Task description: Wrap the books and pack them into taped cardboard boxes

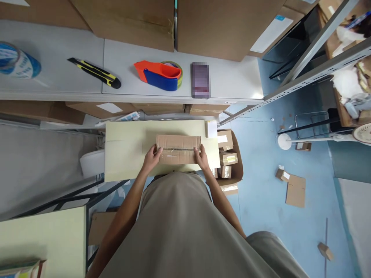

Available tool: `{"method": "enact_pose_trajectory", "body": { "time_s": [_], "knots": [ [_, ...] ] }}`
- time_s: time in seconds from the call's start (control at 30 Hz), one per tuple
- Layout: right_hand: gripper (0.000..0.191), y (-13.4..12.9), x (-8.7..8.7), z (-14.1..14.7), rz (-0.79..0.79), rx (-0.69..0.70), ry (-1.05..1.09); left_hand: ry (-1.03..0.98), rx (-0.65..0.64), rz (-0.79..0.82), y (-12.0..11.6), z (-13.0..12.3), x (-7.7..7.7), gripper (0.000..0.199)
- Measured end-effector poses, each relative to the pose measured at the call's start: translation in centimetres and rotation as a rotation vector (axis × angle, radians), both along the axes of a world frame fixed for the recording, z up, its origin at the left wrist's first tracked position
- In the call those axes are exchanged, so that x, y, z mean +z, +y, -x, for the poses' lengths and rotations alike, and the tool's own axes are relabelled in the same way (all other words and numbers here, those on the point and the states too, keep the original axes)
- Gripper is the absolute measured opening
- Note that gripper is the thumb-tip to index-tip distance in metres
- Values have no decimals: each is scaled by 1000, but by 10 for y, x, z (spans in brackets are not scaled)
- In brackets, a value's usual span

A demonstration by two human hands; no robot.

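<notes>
A brown cardboard box (178, 154) with a dark seam along its middle and shiny tape on it is at the centre of the pale yellow table (124, 150). My left hand (152, 157) grips the box's left end, the thumb on top. At the right end my right hand (202, 157) holds it in the same way, fingers along the side. A small white box (211, 129) stands at the table's back right corner.
On the grey shelf (232, 77) beyond lie a utility knife (95, 72), an orange and blue tape dispenser (158, 75), a blue tape roll (19, 61) and a blurred dark rectangle (200, 80). Right of the table, a large carton (238, 166) holds several small boxes.
</notes>
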State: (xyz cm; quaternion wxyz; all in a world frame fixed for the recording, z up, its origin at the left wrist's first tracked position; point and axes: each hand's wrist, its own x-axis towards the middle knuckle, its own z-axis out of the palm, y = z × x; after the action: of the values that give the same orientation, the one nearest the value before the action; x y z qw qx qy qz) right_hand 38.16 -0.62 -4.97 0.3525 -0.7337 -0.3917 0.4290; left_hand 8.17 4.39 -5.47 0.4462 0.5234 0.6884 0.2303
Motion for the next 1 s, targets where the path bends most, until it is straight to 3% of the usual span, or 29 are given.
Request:
{"method": "enact_pose_trajectory", "body": {
  "time_s": [0.13,0.27,0.53,0.67,0.87,1.0],
  "knots": [
    [78,-8,3,-5,-68,-90,-68,-54,110,-50,-5,4,-2,52],
    [62,-8,10,-8,-91,-1,-116,-67,79,-63,-6,6,-1,40],
    [37,1,26,-16,-249,159,-185,-141,161,-250,-13,15,22,35],
    [29,-9,3,-12,-192,155,-85,-83,249,-238,-24,17,9,20],
    [38,-22,-46,6,-37,160,40,22,293,48,-42,24,-25,12],
    [40,-20,-54,15,-10,178,68,71,294,120,-46,33,-33,19]
  ]
}}
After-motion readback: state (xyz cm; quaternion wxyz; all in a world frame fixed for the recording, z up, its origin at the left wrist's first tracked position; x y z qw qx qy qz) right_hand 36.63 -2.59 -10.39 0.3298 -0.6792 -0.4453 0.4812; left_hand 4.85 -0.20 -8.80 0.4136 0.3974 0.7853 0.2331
